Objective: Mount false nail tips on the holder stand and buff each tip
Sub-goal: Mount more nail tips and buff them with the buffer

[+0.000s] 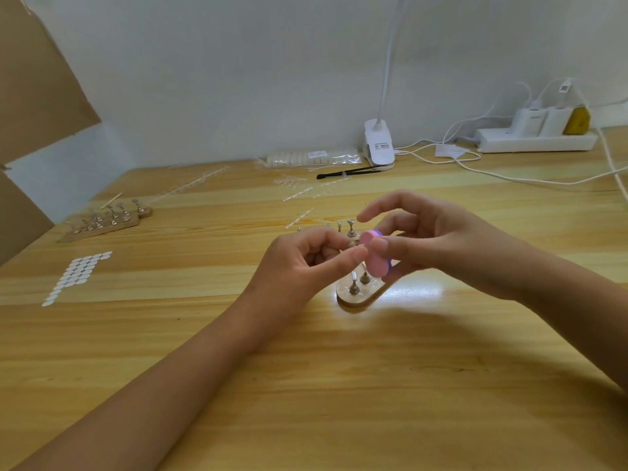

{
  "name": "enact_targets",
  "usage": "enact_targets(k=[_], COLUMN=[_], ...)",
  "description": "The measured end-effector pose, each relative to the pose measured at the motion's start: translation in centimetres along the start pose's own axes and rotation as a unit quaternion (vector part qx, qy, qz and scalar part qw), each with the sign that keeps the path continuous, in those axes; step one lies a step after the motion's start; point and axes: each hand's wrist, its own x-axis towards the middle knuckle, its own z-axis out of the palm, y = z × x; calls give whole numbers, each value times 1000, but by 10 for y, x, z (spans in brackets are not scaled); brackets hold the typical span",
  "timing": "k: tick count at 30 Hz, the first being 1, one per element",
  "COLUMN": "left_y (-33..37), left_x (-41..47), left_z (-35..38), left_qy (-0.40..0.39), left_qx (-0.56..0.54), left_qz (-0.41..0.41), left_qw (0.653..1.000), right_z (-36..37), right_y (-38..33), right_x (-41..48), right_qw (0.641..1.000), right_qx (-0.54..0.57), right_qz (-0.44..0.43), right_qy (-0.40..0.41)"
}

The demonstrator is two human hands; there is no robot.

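A wooden holder stand (353, 295) with several small metal pegs lies on the table in the middle, partly hidden behind my hands. My left hand (306, 263) pinches one metal peg (351, 244) between thumb and fingers above the stand. Beside it, my right hand (424, 243) grips a pink buffer block (372, 258) with a purple edge, and the block touches the top of that peg. Whether a nail tip sits on the held peg cannot be made out.
A second wooden stand (105, 222) with pegs lies at far left, and a sheet of white adhesive dots (76, 277) sits nearer. Clear nail tip strips (299, 193), a bag of tips (312, 158), a black brush (346, 172), a clip lamp (379, 144) and a power strip (537, 139) line the back.
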Motion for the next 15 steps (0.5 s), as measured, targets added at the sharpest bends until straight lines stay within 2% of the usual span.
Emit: enact_targets(k=[3, 7, 15], left_y=[1, 0, -1], left_x=[-1, -2, -1], left_z=[-1, 1, 2], left_qy=[-3, -9, -10], left_qx=[16, 12, -3], left_qz=[12, 12, 19], left_qw=[1000, 1000, 1000], right_z=[3, -1, -2], right_y=[0, -1, -1], right_x=[1, -1, -1], right_qw=[999, 1000, 999], right_qx=[6, -8, 18], right_qz=[-33, -9, -25], right_qy=[27, -24, -16])
